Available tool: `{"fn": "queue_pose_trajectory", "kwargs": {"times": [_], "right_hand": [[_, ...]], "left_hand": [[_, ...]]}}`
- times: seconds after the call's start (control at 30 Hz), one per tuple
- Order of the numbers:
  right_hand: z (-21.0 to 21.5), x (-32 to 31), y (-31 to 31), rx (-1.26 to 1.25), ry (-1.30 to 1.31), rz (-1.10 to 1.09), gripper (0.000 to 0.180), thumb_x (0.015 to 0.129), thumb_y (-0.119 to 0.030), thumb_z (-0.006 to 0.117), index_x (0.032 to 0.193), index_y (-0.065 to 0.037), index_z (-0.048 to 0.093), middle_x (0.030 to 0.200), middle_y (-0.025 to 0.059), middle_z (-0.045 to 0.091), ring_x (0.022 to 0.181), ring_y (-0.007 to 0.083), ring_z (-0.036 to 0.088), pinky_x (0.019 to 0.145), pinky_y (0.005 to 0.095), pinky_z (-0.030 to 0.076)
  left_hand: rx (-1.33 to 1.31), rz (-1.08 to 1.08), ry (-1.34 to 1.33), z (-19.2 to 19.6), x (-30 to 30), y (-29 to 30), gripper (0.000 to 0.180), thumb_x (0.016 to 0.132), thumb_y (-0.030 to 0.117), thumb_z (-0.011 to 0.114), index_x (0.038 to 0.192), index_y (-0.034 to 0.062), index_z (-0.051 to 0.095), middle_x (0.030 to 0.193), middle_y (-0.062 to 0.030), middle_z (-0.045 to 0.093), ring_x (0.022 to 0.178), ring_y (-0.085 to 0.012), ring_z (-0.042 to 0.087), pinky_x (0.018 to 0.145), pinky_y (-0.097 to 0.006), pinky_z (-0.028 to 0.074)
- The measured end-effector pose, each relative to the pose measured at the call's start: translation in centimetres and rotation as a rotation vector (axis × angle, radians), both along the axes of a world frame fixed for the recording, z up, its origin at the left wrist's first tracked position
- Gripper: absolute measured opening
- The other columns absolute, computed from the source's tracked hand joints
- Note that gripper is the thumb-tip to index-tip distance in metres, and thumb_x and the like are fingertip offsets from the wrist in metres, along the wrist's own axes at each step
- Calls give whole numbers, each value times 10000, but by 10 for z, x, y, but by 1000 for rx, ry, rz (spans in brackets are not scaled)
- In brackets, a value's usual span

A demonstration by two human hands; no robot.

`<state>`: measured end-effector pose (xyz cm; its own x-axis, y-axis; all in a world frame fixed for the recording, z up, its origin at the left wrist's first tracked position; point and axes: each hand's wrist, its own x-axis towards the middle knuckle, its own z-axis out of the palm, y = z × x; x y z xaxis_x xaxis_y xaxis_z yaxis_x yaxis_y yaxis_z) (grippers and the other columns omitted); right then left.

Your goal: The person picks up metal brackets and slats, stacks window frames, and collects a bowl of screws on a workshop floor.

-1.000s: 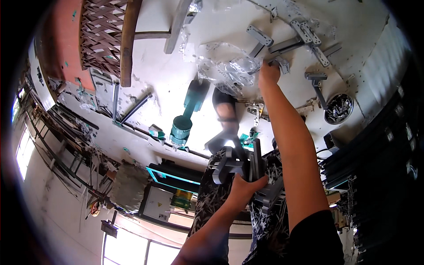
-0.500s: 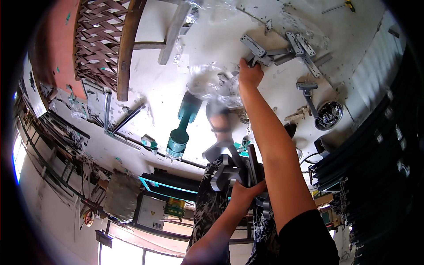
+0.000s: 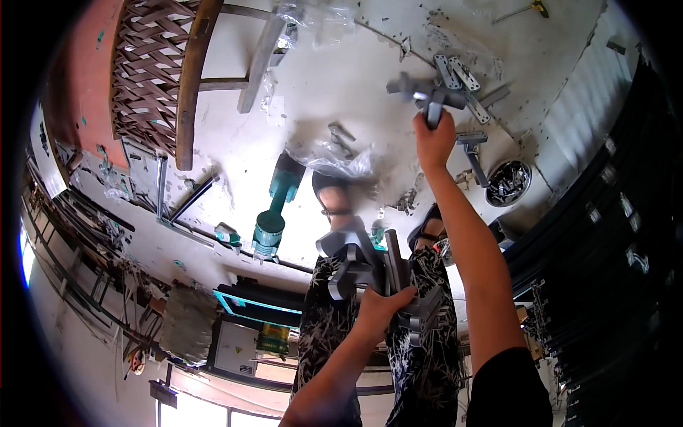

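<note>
Several grey metal door handles (image 3: 350,276) are bunched in my left hand (image 3: 380,309), low over my patterned trousers, with the fingers wrapped round them. Out in front, my right hand (image 3: 435,142) grips more grey handles (image 3: 445,98), blurred by motion; how many cannot be told. They are raised in front of a loose pile of grey handles and plates (image 3: 464,75) on the floor, covering part of it. Another handle (image 3: 472,141) lies by itself just right of my right hand. Beside it stands a round metal bowl (image 3: 529,186) of small metal parts.
Crumpled clear plastic (image 3: 348,165) lies by my left foot. Left of that rests a green power tool (image 3: 269,228). A chair with a woven back (image 3: 153,71) lies at the far left. Dark long profiles (image 3: 605,235) line the right side. A screwdriver (image 3: 523,11) lies far off.
My right hand has come away from the pile's near side, moving right and lifting handles with it. My left hand keeps its bunch. The whole view has shifted slightly.
</note>
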<state>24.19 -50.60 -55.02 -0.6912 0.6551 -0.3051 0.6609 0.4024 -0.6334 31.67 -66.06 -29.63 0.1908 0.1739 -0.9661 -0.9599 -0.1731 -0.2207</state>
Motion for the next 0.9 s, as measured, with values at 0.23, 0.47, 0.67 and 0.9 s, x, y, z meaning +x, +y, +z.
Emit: {"fn": "queue_pose_trajectory", "kwargs": {"times": [0.23, 0.47, 0.67, 0.9], "right_hand": [[-43, -60, -13, 157, -448, -585, 600, 647, -345, 745, 1027, 23, 462, 997, 219, 524, 912, 363, 552, 790, 412, 484], [-64, -82, -20, -51, -455, -606, 598, 670, -319, 738, 1090, -18, 436, 996, 159, 602, 944, 315, 590, 806, 397, 487], [-82, -54, -7, -378, -69, -756, 221, 676, -160, 679, 804, -13, 576, 823, 92, 627, 746, 237, 597, 657, 331, 468], [-66, -25, 20, -763, 129, -865, 200, 705, -91, 657, 860, 3, 572, 810, 66, 592, 707, 185, 552, 643, 278, 440]], "left_hand": [[-20, -11, 31, 1, 0, -1, 232, 745, 58, 673, 941, 18, 555, 801, -29, 594, 700, -102, 576, 645, -240, 472], [-18, 46, 42, 2, -2, 4, 220, 737, 100, 691, 881, -23, 578, 769, -62, 626, 639, -112, 596, 579, -240, 481], [-64, -24, 56, 1, -1, 10, 228, 729, 106, 687, 886, -22, 581, 783, -57, 623, 666, -111, 589, 611, -235, 471], [-36, 1, 23, 1, -2, 13, 235, 740, 45, 675, 941, 19, 555, 795, -25, 600, 696, -97, 579, 632, -234, 469]]}}
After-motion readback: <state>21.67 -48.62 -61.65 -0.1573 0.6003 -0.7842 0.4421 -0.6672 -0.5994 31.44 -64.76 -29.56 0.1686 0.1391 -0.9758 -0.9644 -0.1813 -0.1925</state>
